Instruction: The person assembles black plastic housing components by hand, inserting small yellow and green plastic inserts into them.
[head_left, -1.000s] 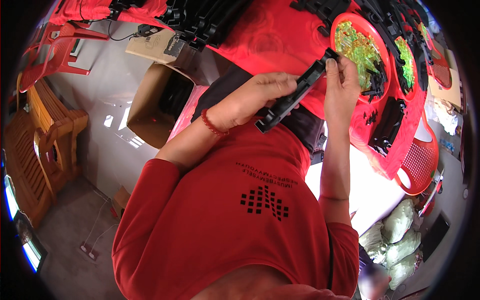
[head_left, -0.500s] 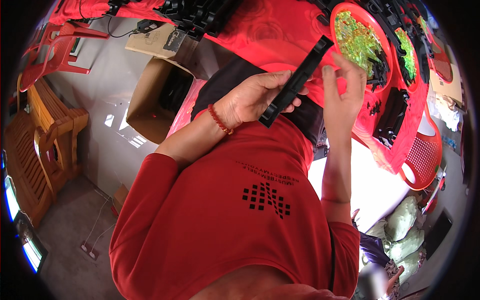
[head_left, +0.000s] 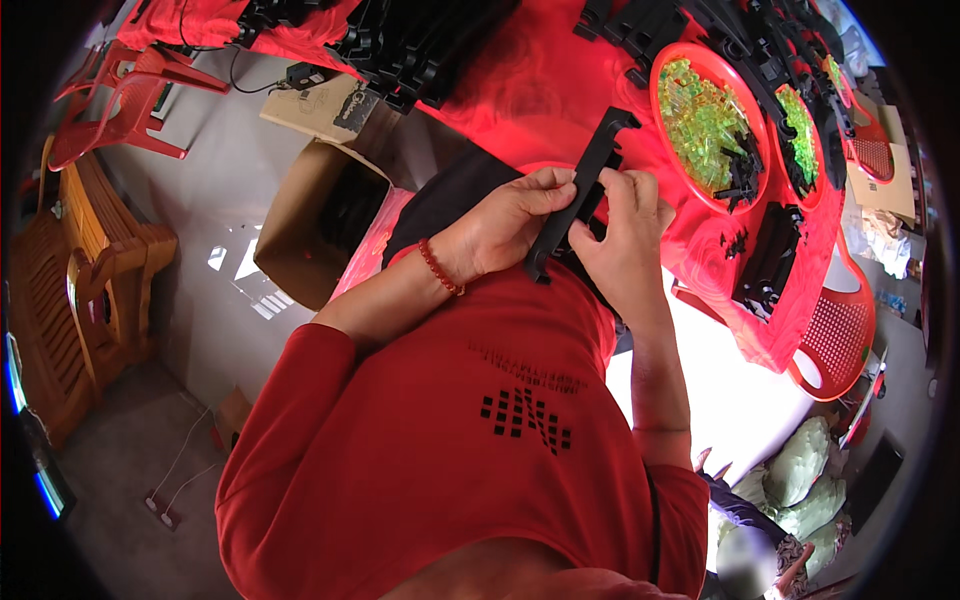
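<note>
A long, narrow black plastic strip (head_left: 578, 200) with hooked ends is held slantwise in front of my body. My left hand (head_left: 510, 222), with a red bead bracelet on the wrist, grips it from the left, thumb on top near its middle. On the other side, my right hand (head_left: 630, 235) has its fingers bent and closed against the strip's right edge. Whether a small piece sits under those fingertips is hidden. Up and to the right stands a red round tray (head_left: 657, 118) holding yellow-green clear pieces (head_left: 700, 115) and small black parts (head_left: 740, 170).
A second red tray (head_left: 817, 165) of green pieces lies farther right. Black plastic parts (head_left: 415, 45) are heaped on the red-covered table (head_left: 530, 65). An open cardboard box (head_left: 290, 230) stands at left; a red chair (head_left: 840, 335) is at right. Someone's hand (head_left: 795, 570) shows lower right.
My right hand has come down and left onto the strip, its fingers closing against it. The strip has turned in my left hand and sits slightly lower.
</note>
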